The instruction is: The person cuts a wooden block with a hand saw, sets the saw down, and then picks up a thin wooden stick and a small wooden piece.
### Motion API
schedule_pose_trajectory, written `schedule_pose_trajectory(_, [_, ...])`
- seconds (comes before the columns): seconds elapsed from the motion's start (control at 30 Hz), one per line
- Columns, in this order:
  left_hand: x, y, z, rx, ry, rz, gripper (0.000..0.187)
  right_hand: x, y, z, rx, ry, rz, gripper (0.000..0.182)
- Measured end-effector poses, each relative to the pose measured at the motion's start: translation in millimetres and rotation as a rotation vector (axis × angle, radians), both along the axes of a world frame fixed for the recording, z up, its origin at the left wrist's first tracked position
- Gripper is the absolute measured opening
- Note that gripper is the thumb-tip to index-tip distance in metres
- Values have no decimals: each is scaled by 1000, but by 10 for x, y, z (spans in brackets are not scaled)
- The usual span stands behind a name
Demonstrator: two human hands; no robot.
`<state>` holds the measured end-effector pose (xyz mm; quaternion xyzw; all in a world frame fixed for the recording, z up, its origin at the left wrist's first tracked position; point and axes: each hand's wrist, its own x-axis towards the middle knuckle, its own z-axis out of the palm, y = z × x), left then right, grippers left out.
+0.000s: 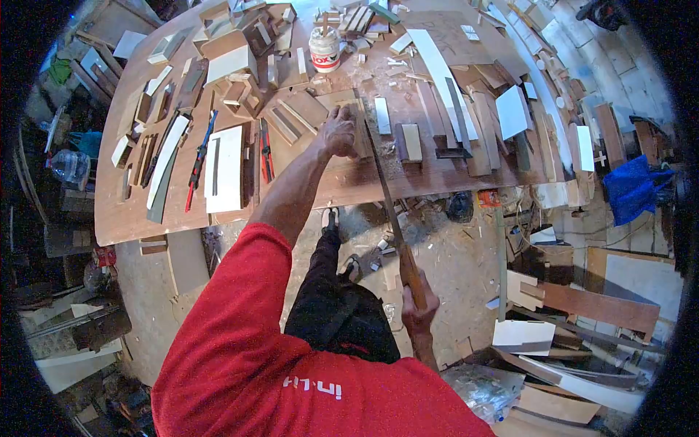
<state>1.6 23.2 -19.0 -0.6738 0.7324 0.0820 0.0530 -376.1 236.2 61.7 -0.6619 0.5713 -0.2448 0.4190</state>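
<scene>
My right hand [420, 309] is wrapped round the wooden handle of a handsaw [391, 211]. The narrow blade runs up and forward from the handle, past the table's front edge, to the side of a flat wooden piece [348, 96]. On that piece my left hand [339, 133] presses down with bent fingers, just left of the blade. How far the blade has gone into the wood cannot be made out. Close by on the left lie grooved wood strips [284, 122], and on the right a small pale block [411, 142].
The brown worktable [342, 178] bears a white tub [324, 51], red clamps [266, 149], a white panel [224, 167], a metal square [455, 146] and many wood offcuts. Boards [601, 309] are piled at the right. A blue cloth [636, 189] hangs at the far right.
</scene>
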Motion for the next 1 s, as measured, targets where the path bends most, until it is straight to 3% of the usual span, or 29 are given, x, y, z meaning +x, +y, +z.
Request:
schedule_pose_trajectory(0.13, [2, 9, -69, -19, 62, 45, 63, -49, 101, -160, -125, -79, -34, 43])
schedule_pose_trajectory(0.17, [38, -46, -79, 35, 93, 45, 72, 20, -8, -206, -208, -94, -18, 42])
schedule_pose_trajectory(0.2, [30, -30, -64, 98, 123, 44, 81, 118, -142, -149, 4, -69, -15, 42])
schedule_pose_trajectory(0.3, [12, -37, 39, 100, 28, -3, 87, 36, -128, -263, -88, 20, 72, 45])
schedule_pose_trajectory(0.4, [-9, -35, 9, 56, -10, 30, 94, -144, 180, -128, -106, -25, 2, 44])
schedule_pose_trajectory(0.53, [-63, 14, 103, 38, 133, 85, 91, 66, -85, -200, -25, -75, -32, 45])
schedule_pose_trajectory(0.6, [-86, -3, 320, 242, -1, 38, 89, 149, -151, -245, 15, -83, -24, 45])
schedule_pose_trajectory(0.7, [-52, 51, 207, 64, 92, 89, 88, -20, 70, -80, -85, -16, 20, 46])
schedule_pose_trajectory(0.9, [43, -63, -19, 173, 87, 7, 90, 9, -31, -304, -146, -36, 16, 44])
schedule_pose_trajectory(0.97, [74, -40, -50, 95, 85, 32, 91, -3, -46, -425, -165, 46, 47, 45])
schedule_pose_trajectory(1.0, [41, -8, -72, 19, 103, 66, 92, 10, 12, -152, -16, -9, 6, 44])
